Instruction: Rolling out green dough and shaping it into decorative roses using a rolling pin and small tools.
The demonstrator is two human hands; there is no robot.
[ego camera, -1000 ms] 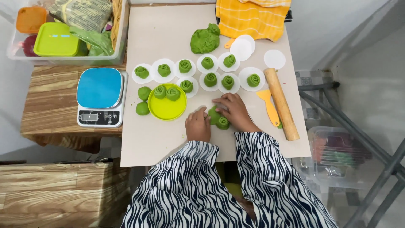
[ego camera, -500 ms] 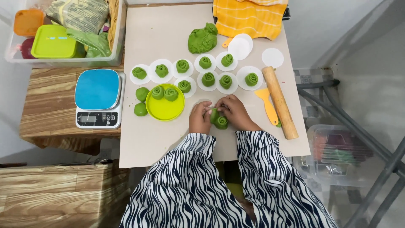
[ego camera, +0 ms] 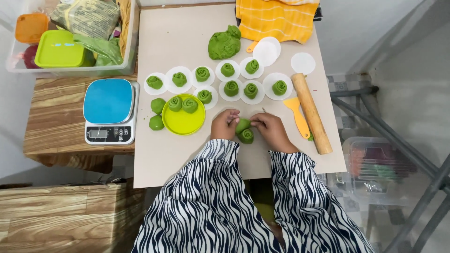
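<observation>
While both hands are meeting over the near middle of the counter [ego camera: 187,37], they are working a small piece of green dough [ego camera: 243,125] pinched between their fingertips: the left hand [ego camera: 225,124] is closing on it from its own side and the right hand [ego camera: 269,130] from the other, so each is holding one end. That piece is lying roughly crosswise between them, its longer line running from hand to hand, and neither hand is clearly the nearer. A second green roll [ego camera: 247,136] is sitting just below it, touching or almost touching the right hand's thumb side; whether it is joined to the first piece cannot be told. Farther from the person, finished rolls of green dough [ego camera: 231,88] are sitting on white paper rounds in two loose rows, and a big lump of dough [ego camera: 225,43] is resting beyond them near an orange striped cloth [ego camera: 276,18]. To the left hand's side a yellow-green plate [ego camera: 183,122] is carrying two rolls, with two plain dough balls [ego camera: 157,114] just beside it and a blue-topped kitchen scale [ego camera: 108,111] farther out. On the right hand's side a wooden rolling pin [ego camera: 311,112] is lying lengthwise away from the person, with a yellow scraper [ego camera: 298,115] just beside it.
</observation>
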